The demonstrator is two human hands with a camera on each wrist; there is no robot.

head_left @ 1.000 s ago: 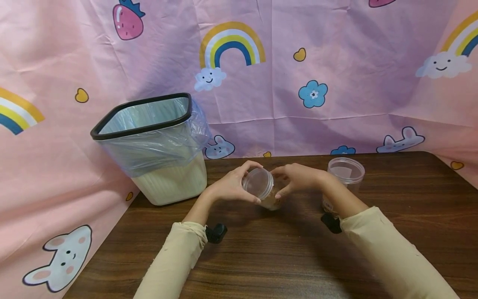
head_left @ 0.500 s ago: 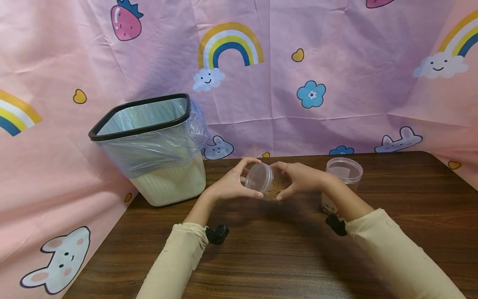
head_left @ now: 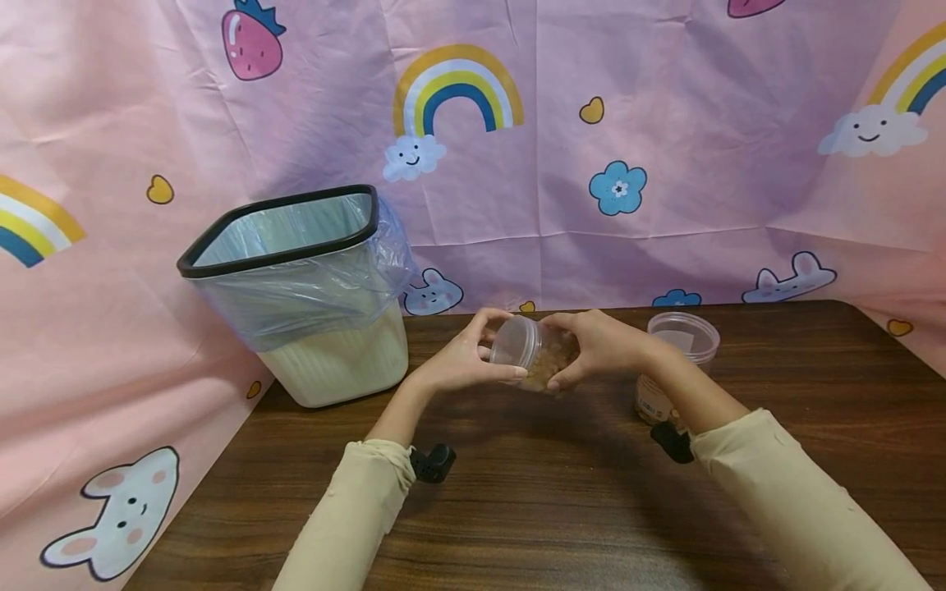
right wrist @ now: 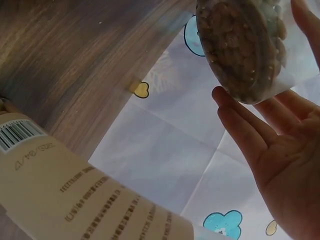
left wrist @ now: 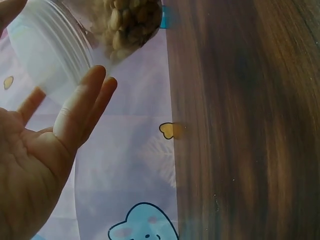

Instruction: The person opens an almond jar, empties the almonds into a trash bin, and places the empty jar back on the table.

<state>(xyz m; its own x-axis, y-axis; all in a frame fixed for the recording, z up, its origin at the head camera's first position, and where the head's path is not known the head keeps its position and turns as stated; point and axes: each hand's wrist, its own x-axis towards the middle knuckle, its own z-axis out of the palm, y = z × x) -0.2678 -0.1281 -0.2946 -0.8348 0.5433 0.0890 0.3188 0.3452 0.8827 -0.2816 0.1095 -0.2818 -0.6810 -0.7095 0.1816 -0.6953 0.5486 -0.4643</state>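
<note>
A clear plastic jar (head_left: 545, 365) of brown, peanut-like kernels is held tilted between the two hands, its translucent screw lid (head_left: 510, 341) facing left. My left hand (head_left: 458, 359) grips the lid, with the thumb at the near side and fingers at the far side. Around the jar's body curls my right hand (head_left: 604, 349), thumb low on the near side. In the left wrist view the kernels (left wrist: 130, 25) lie heaped beyond the ridged lid (left wrist: 55, 45). The right wrist view shows the jar's round base (right wrist: 240, 55) above the fingers (right wrist: 245, 125).
A second clear jar (head_left: 683, 336) with a printed label (right wrist: 90, 185) stands behind the right forearm. At the left is a cream bin (head_left: 347, 361) lined with a bluish bag. A patterned cloth (head_left: 562, 189) hangs behind the brown table (head_left: 517, 501).
Both hands have raised the jar off the table and tipped it further toward horizontal, its lid turning to the left. The second jar and the bin stay in place.
</note>
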